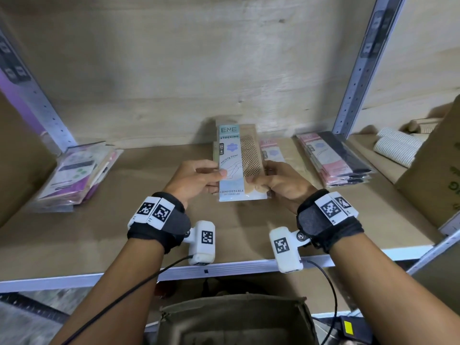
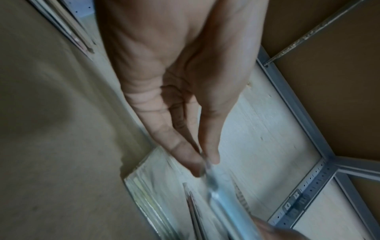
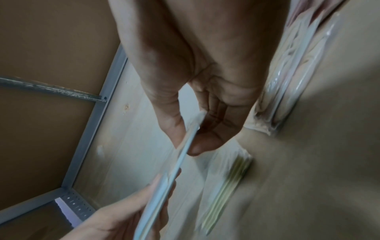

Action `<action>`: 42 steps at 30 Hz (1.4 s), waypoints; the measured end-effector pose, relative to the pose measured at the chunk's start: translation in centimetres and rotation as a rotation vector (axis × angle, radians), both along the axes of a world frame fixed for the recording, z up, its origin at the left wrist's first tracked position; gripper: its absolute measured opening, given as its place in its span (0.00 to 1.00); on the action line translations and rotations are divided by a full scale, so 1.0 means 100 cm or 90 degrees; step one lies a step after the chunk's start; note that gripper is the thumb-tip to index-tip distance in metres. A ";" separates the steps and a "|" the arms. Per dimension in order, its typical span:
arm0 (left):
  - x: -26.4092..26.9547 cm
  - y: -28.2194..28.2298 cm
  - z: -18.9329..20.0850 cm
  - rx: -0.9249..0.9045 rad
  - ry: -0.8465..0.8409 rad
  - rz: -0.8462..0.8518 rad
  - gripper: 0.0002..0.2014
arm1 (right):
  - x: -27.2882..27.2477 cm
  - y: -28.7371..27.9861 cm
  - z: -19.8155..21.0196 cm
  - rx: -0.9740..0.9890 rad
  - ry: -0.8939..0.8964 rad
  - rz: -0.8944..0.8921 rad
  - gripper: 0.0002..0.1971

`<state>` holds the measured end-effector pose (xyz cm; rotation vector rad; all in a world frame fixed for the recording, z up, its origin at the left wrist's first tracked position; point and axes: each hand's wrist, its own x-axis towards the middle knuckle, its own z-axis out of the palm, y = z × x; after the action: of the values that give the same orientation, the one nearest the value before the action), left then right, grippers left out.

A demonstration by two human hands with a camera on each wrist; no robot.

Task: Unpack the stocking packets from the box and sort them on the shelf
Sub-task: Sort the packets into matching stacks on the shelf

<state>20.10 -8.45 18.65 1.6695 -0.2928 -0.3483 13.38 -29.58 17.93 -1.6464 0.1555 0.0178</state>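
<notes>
Holding a blue stocking packet (image 1: 237,163) between them above the middle of the shelf (image 1: 149,232), the left hand (image 1: 196,181) and right hand (image 1: 281,181) each pinch a long edge, thumb on the printed face and fingers curled behind, so the packet's lower sides are covered by skin. In the left wrist view the left hand (image 2: 180,91) shows only the packet's thin edge (image 2: 218,199), smeared by blur; the right wrist view gives the same edge-on sliver (image 3: 164,178) under the right hand (image 3: 205,81). Just behind the held packet, toward 12 o'clock, more packets stand hidden but for their margins. At 1 o'clock lies a pink packet (image 1: 272,151), partly masked by the right thumb; at 2 o'clock sits a stack of pink and black packets (image 1: 336,158); at 9 o'clock, a purple-toned stack (image 1: 79,173), its print unreadable. A cardboard box (image 1: 435,175) at 3 o'clock is cut off by the frame, and the open box (image 1: 236,319) at 6 o'clock shows only its dim rim.
</notes>
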 end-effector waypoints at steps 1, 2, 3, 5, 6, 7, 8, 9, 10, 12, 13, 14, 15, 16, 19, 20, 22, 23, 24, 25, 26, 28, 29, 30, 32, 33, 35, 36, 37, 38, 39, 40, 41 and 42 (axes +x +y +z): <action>0.000 -0.001 0.000 -0.006 0.009 -0.016 0.18 | 0.000 -0.004 0.001 -0.002 0.000 -0.019 0.19; -0.001 -0.002 0.000 -0.012 0.017 -0.030 0.17 | 0.000 -0.007 0.002 0.001 0.000 -0.038 0.22; -0.002 -0.003 0.000 -0.017 0.023 -0.037 0.16 | 0.000 -0.010 0.003 0.006 -0.001 -0.055 0.25; -0.004 -0.008 0.000 -0.013 0.019 -0.033 0.14 | -0.002 -0.013 0.005 0.005 0.003 -0.073 0.28; -0.005 -0.010 -0.002 -0.003 0.015 -0.027 0.14 | -0.003 -0.013 0.005 -0.003 0.007 -0.077 0.29; -0.006 -0.013 -0.003 0.005 0.011 -0.021 0.14 | -0.004 -0.014 0.005 -0.011 0.010 -0.078 0.29; -0.006 -0.015 -0.005 0.010 0.010 -0.014 0.15 | -0.005 -0.015 0.006 -0.017 0.014 -0.078 0.29; -0.006 -0.015 -0.006 0.012 0.010 -0.007 0.16 | -0.004 -0.016 0.007 -0.020 0.018 -0.072 0.29; -0.006 -0.016 -0.007 0.012 0.012 -0.002 0.16 | -0.004 -0.017 0.008 -0.026 0.025 -0.064 0.29; -0.005 -0.014 -0.006 0.011 0.016 0.007 0.17 | -0.004 -0.018 0.012 -0.043 0.042 -0.044 0.30; -0.004 -0.012 -0.006 0.011 0.016 0.013 0.17 | -0.003 -0.017 0.013 -0.053 0.050 -0.038 0.31; -0.003 -0.010 -0.006 0.010 0.017 0.021 0.18 | -0.001 -0.014 0.015 -0.063 0.054 -0.035 0.33; -0.002 -0.006 -0.006 0.006 0.017 0.032 0.17 | 0.001 -0.009 0.017 -0.074 0.057 -0.036 0.34; -0.001 -0.001 -0.005 0.003 0.015 0.046 0.17 | 0.004 -0.003 0.019 -0.088 0.057 -0.036 0.35; 0.006 0.018 -0.004 0.006 0.014 0.097 0.12 | 0.020 0.020 0.026 -0.158 0.067 -0.025 0.37; 0.010 0.025 -0.004 0.010 0.015 0.115 0.11 | 0.027 0.029 0.027 -0.184 0.070 -0.021 0.37; 0.017 0.037 -0.005 0.027 0.020 0.150 0.12 | 0.040 0.048 0.028 -0.223 0.078 -0.009 0.38; 0.021 0.043 -0.005 0.041 0.027 0.165 0.14 | 0.047 0.057 0.028 -0.243 0.084 -0.004 0.39; 0.025 0.048 -0.006 0.054 0.036 0.177 0.15 | 0.052 0.066 0.029 -0.268 0.089 -0.002 0.39; 0.029 0.053 -0.006 0.069 0.042 0.185 0.16 | 0.057 0.074 0.029 -0.299 0.094 0.000 0.39; 0.033 0.058 -0.006 0.088 0.044 0.190 0.16 | 0.062 0.082 0.030 -0.328 0.100 0.000 0.38; 0.042 0.068 -0.006 0.132 0.045 0.202 0.15 | 0.070 0.095 0.033 -0.369 0.110 -0.001 0.34; 0.046 0.072 -0.005 0.158 0.043 0.207 0.14 | 0.074 0.101 0.035 -0.387 0.114 0.003 0.32; 0.049 0.076 -0.005 0.184 0.041 0.213 0.14 | 0.078 0.108 0.036 -0.406 0.119 0.008 0.31; 0.055 0.082 -0.006 0.225 0.040 0.225 0.14 | 0.083 0.119 0.038 -0.445 0.131 0.011 0.33; 0.056 0.085 -0.008 0.243 0.038 0.232 0.14 | 0.085 0.124 0.038 -0.458 0.140 0.013 0.31; 0.058 0.088 -0.013 0.276 0.029 0.249 0.13 | 0.089 0.132 0.035 -0.494 0.161 0.030 0.23; 0.059 0.089 -0.015 0.294 0.024 0.258 0.12 | 0.091 0.136 0.033 -0.518 0.171 0.041 0.22; 0.059 0.089 -0.017 0.309 0.021 0.267 0.10 | 0.092 0.139 0.031 -0.541 0.175 0.051 0.23; 0.059 0.090 -0.018 0.318 0.021 0.274 0.09 | 0.094 0.142 0.029 -0.561 0.178 0.060 0.25; 0.060 0.090 -0.019 0.319 0.024 0.279 0.09 | 0.096 0.145 0.028 -0.577 0.178 0.066 0.26; 0.061 0.090 -0.020 0.314 0.031 0.279 0.10 | 0.098 0.147 0.026 -0.590 0.176 0.071 0.27; 0.061 0.090 -0.019 0.309 0.035 0.276 0.11 | 0.101 0.148 0.024 -0.598 0.176 0.072 0.27; 0.062 0.091 -0.019 0.305 0.041 0.272 0.11 | 0.103 0.150 0.023 -0.605 0.175 0.071 0.27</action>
<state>26.26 0.62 16.75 2.1276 0.2164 -0.1527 23.66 -14.59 20.19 -2.5981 0.3112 0.2942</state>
